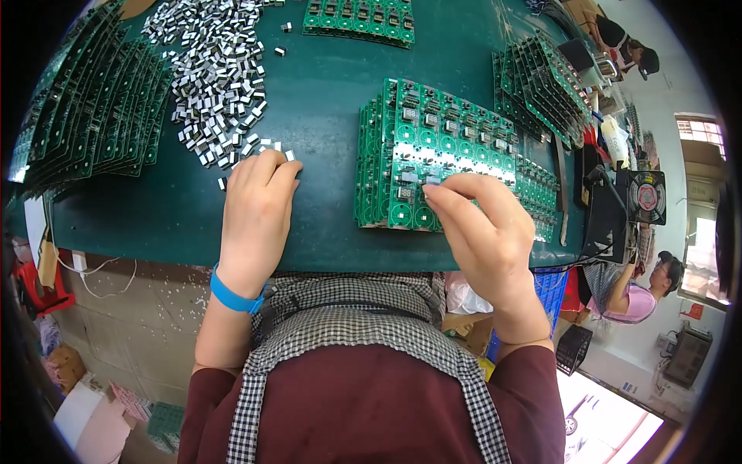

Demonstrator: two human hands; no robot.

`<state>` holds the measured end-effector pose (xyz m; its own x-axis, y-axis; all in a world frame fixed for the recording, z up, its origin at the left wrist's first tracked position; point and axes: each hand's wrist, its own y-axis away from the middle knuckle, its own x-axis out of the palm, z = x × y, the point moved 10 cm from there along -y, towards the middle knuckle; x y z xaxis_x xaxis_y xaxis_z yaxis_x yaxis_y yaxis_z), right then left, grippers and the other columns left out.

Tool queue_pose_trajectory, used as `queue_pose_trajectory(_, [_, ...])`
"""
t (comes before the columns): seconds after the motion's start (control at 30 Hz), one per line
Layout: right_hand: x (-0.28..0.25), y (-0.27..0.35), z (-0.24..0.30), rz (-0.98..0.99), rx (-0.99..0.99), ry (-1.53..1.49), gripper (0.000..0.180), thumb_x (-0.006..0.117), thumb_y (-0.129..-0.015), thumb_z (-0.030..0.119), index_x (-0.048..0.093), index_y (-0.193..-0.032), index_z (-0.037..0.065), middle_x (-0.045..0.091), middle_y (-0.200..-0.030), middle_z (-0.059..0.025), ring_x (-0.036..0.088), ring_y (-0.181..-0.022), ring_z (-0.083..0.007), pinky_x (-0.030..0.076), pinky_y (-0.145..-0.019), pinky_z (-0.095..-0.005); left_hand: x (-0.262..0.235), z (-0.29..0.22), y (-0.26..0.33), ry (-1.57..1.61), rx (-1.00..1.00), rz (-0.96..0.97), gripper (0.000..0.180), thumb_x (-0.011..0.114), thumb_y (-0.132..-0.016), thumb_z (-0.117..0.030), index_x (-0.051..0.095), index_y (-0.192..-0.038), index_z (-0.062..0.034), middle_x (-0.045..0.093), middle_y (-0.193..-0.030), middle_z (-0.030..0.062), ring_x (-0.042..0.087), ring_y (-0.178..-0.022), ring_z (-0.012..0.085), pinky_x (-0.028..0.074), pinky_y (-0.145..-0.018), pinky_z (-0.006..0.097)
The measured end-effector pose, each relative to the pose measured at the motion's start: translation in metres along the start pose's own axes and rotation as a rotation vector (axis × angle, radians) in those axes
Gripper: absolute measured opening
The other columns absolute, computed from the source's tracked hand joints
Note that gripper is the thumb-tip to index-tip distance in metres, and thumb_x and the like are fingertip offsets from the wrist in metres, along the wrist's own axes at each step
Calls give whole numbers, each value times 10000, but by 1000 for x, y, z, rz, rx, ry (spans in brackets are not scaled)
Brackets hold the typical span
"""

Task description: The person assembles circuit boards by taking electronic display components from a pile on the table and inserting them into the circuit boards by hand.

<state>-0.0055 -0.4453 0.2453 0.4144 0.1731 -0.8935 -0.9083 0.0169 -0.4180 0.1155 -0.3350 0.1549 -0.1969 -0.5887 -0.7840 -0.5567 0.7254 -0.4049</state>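
Here the right hand (483,232) hovers over the near edge of a stack of green circuit-board panels (433,158), thumb and forefinger pinched together on a small white-and-black component (433,179) and holding it just above a row of empty positions. The pinch sits low and close to the panel, which suits seating a small part squarely. The stack lies in the middle of the dark green table (325,100), right in front of the person, so both hands reach it easily.

The left hand (259,209) rests palm down at the near fringe of a loose heap of the same small components (216,69), fingers curled together over a few strays; whether it holds one I cannot tell. The heap spreads from the far left towards this hand, a supply kept within reach.

The top panel is bright green, divided into many small repeated boards, each with pale round pads and dark parts along the upper rows. More panels stand fanned on the far left (85,108) and far right (541,85), and another lies flat at the top (359,19). A blue wristband (232,298) circles the left wrist.
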Motion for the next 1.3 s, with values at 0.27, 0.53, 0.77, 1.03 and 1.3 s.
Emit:
queue_pose_trajectory(0.27, [-2, 0, -1, -19, 13, -26, 252, 724, -653, -60, 670, -890, 6, 611, -821, -85, 619, -706, -231, 489, -578, -311, -14, -6, 3, 136, -26, -38, 219, 633, -762, 53, 619, -974, -1, 588, -926, 115, 567, -844, 285, 458, -756, 372])
queue_pose_trajectory(0.53, [-2, 3, 2, -36, -66, -4, 357, 638, -586, -23, 652, -943, -9, 596, -876, -86, 617, -744, -234, 513, -592, -316, 15, -61, 15, 933, -59, 387, 294, 641, -802, 48, 615, -1091, -2, 591, -927, 106, 619, -811, 219, 512, -723, 307])
queue_pose_trajectory(0.77, [-1, 4, 2, -59, -76, -7, 361, 638, -585, -10, 657, -946, -6, 598, -870, -81, 619, -739, -226, 513, -588, -314, 24, -65, 18, 1015, -122, 410, 349, 652, -801, 52, 589, -1143, 17, 585, -927, 100, 611, -848, 179, 524, -763, 287])
queue_pose_trajectory(1.03, [-1, 9, 3, -51, -77, -19, 331, 635, -620, -7, 657, -950, -14, 616, -902, -88, 633, -765, -233, 526, -609, -315, 31, -63, 22, 1108, -201, 413, 336, 636, -825, 47, 589, -1155, 6, 585, -961, 80, 607, -881, 152, 528, -806, 273])
queue_pose_trajectory(1.3, [0, 10, 0, -28, -14, -45, 344, 644, -617, -9, 650, -961, -14, 624, -901, -100, 639, -764, -244, 535, -635, -318, 34, -63, 25, 1149, -229, 434, 337, 640, -831, 31, 595, -1163, -1, 586, -964, 72, 600, -884, 139, 528, -808, 268])
